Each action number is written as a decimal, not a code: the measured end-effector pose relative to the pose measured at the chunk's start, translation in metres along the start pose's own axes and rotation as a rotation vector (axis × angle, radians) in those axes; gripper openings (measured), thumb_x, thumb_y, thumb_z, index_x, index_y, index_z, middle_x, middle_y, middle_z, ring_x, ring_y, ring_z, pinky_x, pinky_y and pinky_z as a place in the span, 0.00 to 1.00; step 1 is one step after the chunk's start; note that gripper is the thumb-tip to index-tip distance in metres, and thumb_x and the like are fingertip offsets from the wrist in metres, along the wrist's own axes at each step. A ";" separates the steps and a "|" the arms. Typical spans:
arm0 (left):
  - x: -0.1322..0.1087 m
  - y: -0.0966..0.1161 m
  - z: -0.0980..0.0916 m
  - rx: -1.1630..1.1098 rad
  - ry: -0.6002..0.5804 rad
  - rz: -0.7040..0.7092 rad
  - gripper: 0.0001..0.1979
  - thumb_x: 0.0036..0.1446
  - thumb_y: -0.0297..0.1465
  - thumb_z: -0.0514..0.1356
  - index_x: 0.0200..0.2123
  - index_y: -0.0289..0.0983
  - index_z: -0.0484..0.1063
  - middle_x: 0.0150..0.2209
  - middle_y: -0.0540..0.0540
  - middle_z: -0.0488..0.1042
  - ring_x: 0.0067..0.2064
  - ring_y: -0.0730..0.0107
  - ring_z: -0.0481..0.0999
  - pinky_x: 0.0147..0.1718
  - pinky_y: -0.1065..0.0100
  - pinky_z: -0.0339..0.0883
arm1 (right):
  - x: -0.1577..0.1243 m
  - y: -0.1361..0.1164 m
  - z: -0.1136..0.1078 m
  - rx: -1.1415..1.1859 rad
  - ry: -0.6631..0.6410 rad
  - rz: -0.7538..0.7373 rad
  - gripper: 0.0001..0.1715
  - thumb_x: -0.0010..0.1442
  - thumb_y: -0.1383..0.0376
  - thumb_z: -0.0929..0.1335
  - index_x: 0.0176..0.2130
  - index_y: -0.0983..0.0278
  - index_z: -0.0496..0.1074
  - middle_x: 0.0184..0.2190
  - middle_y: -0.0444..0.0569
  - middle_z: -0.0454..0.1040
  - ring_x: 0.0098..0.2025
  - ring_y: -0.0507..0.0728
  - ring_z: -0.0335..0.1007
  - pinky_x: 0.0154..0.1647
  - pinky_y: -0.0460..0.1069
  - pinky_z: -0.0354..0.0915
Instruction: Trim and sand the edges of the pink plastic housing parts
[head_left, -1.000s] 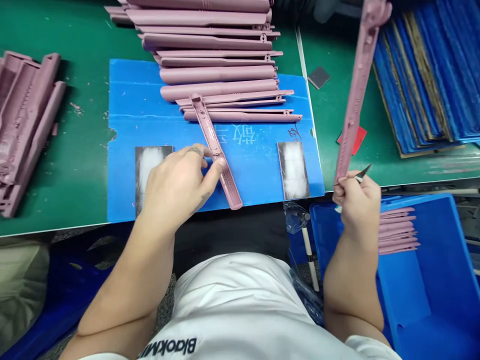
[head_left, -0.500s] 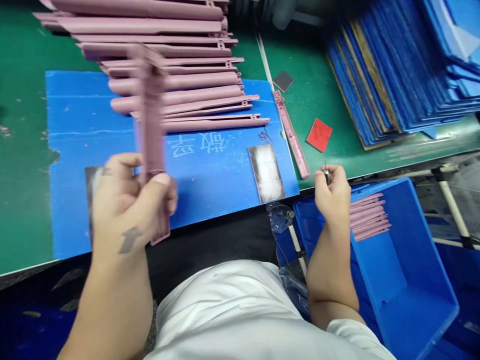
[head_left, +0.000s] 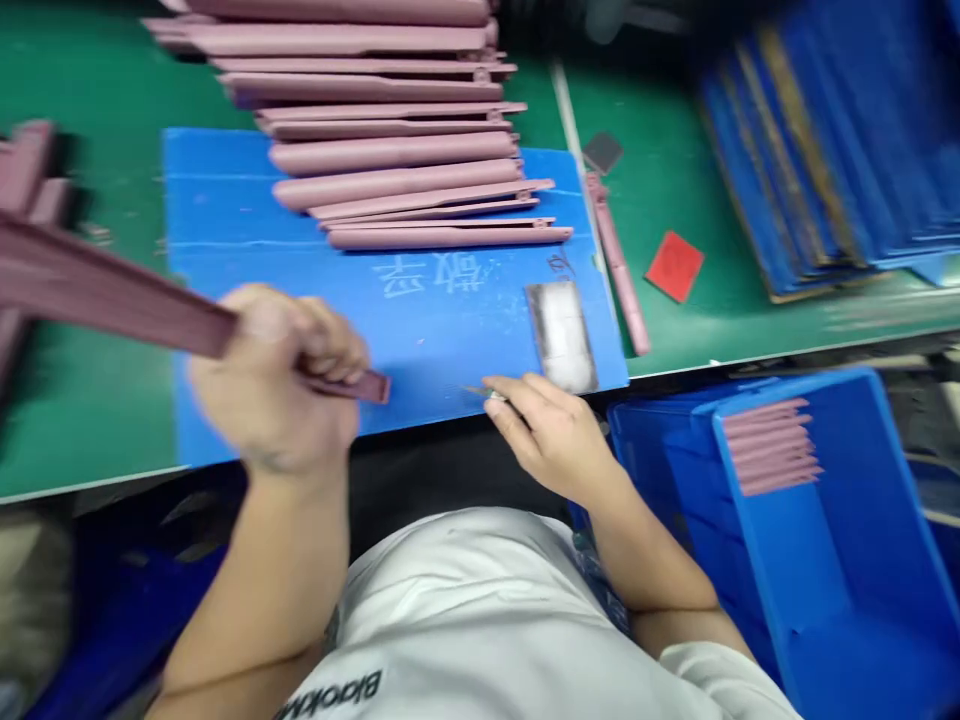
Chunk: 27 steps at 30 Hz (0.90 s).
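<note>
Clamped round a pink strip (head_left: 120, 293), the left hand (head_left: 274, 385) holds its long axis from ten to four o'clock; apart, at three, the right hand (head_left: 555, 432) pinches a blade (head_left: 474, 390).

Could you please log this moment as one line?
left hand: gripping pink part | right hand: holding small pointed tool over blue sheet | red square: on green table

a pale-edged green workbench (head_left: 712, 325) spans the view, faintly shiny at right, dark behind.
</note>
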<state>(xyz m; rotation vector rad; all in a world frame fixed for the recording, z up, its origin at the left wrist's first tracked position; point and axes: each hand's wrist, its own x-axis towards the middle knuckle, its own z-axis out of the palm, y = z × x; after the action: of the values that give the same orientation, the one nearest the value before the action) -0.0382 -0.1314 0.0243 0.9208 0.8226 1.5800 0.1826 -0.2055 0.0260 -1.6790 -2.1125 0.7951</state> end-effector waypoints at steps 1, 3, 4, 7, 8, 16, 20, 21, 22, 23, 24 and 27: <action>0.000 -0.001 0.003 0.034 0.037 0.061 0.26 0.63 0.44 0.67 0.22 0.37 0.59 0.19 0.53 0.51 0.20 0.80 0.53 0.19 0.65 0.40 | 0.004 -0.003 0.003 -0.023 -0.008 -0.013 0.23 0.80 0.56 0.62 0.63 0.62 0.76 0.49 0.53 0.83 0.50 0.58 0.80 0.55 0.50 0.70; 0.002 -0.002 0.005 0.071 0.059 0.117 0.30 0.64 0.45 0.66 0.20 0.38 0.54 0.17 0.54 0.46 0.18 0.80 0.49 0.18 0.66 0.38 | 0.012 -0.010 0.010 -0.081 -0.027 -0.039 0.22 0.80 0.56 0.62 0.62 0.62 0.77 0.47 0.52 0.84 0.48 0.59 0.81 0.49 0.50 0.70; 0.002 -0.003 0.005 0.070 0.047 0.110 0.32 0.64 0.46 0.66 0.19 0.38 0.53 0.17 0.54 0.44 0.17 0.81 0.47 0.17 0.67 0.38 | 0.016 -0.014 0.013 -0.118 -0.039 -0.050 0.22 0.80 0.56 0.62 0.61 0.62 0.77 0.46 0.52 0.84 0.46 0.59 0.81 0.45 0.50 0.68; 0.002 -0.003 0.004 0.079 0.036 0.116 0.36 0.65 0.52 0.65 0.20 0.38 0.49 0.18 0.55 0.43 0.17 0.81 0.46 0.17 0.68 0.39 | 0.026 -0.026 0.024 -0.247 -0.077 -0.075 0.23 0.80 0.54 0.61 0.59 0.59 0.79 0.42 0.50 0.83 0.42 0.59 0.80 0.35 0.52 0.61; 0.001 -0.003 0.003 0.088 0.039 0.116 0.37 0.65 0.54 0.65 0.20 0.38 0.48 0.18 0.56 0.43 0.17 0.81 0.47 0.17 0.69 0.40 | 0.029 -0.030 0.027 -0.282 -0.090 -0.080 0.23 0.80 0.53 0.60 0.59 0.58 0.78 0.41 0.50 0.83 0.41 0.59 0.80 0.34 0.52 0.59; -0.006 -0.004 0.004 0.125 0.090 0.136 0.34 0.64 0.50 0.66 0.20 0.38 0.50 0.17 0.54 0.46 0.17 0.79 0.50 0.18 0.69 0.44 | 0.039 -0.046 0.032 -0.381 -0.195 -0.099 0.20 0.80 0.53 0.60 0.56 0.54 0.77 0.40 0.48 0.82 0.37 0.59 0.78 0.29 0.55 0.44; -0.006 -0.006 0.004 0.119 0.083 0.166 0.34 0.65 0.48 0.66 0.20 0.38 0.50 0.17 0.55 0.46 0.17 0.79 0.49 0.18 0.69 0.43 | 0.039 -0.047 0.032 -0.398 -0.199 -0.112 0.21 0.80 0.54 0.59 0.52 0.54 0.78 0.38 0.48 0.81 0.35 0.59 0.77 0.29 0.54 0.42; -0.007 -0.007 0.004 0.126 0.083 0.171 0.34 0.65 0.49 0.66 0.20 0.38 0.50 0.17 0.55 0.46 0.17 0.78 0.49 0.18 0.69 0.44 | 0.040 -0.048 0.032 -0.401 -0.196 -0.114 0.21 0.80 0.54 0.59 0.52 0.54 0.79 0.37 0.48 0.81 0.34 0.58 0.76 0.29 0.54 0.42; -0.007 -0.007 0.004 0.138 0.083 0.170 0.34 0.65 0.49 0.65 0.20 0.38 0.50 0.17 0.55 0.46 0.17 0.78 0.49 0.18 0.68 0.44 | 0.040 -0.048 0.033 -0.405 -0.190 -0.115 0.22 0.80 0.54 0.58 0.51 0.55 0.79 0.37 0.49 0.81 0.33 0.58 0.75 0.29 0.54 0.42; -0.008 -0.007 0.004 0.150 0.087 0.169 0.34 0.65 0.50 0.65 0.20 0.38 0.50 0.17 0.55 0.46 0.17 0.78 0.50 0.18 0.68 0.45 | 0.040 -0.049 0.033 -0.409 -0.183 -0.117 0.22 0.80 0.54 0.58 0.51 0.55 0.79 0.36 0.49 0.80 0.33 0.58 0.75 0.29 0.55 0.42; -0.009 -0.008 0.004 0.164 0.090 0.166 0.34 0.65 0.50 0.65 0.20 0.38 0.50 0.17 0.55 0.47 0.17 0.77 0.50 0.19 0.68 0.45 | 0.040 -0.050 0.033 -0.414 -0.175 -0.118 0.23 0.80 0.54 0.58 0.50 0.55 0.79 0.36 0.49 0.80 0.33 0.58 0.74 0.29 0.55 0.42; -0.011 -0.008 0.004 0.192 0.104 0.157 0.34 0.65 0.51 0.65 0.20 0.38 0.51 0.17 0.54 0.48 0.18 0.77 0.50 0.19 0.67 0.46 | 0.040 -0.052 0.034 -0.428 -0.156 -0.124 0.23 0.80 0.55 0.58 0.48 0.56 0.80 0.34 0.50 0.79 0.32 0.57 0.72 0.30 0.55 0.42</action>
<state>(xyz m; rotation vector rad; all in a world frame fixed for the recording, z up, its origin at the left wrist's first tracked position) -0.0295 -0.1404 0.0179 1.0689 1.0096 1.7177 0.1128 -0.1822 0.0269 -1.7039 -2.6122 0.4714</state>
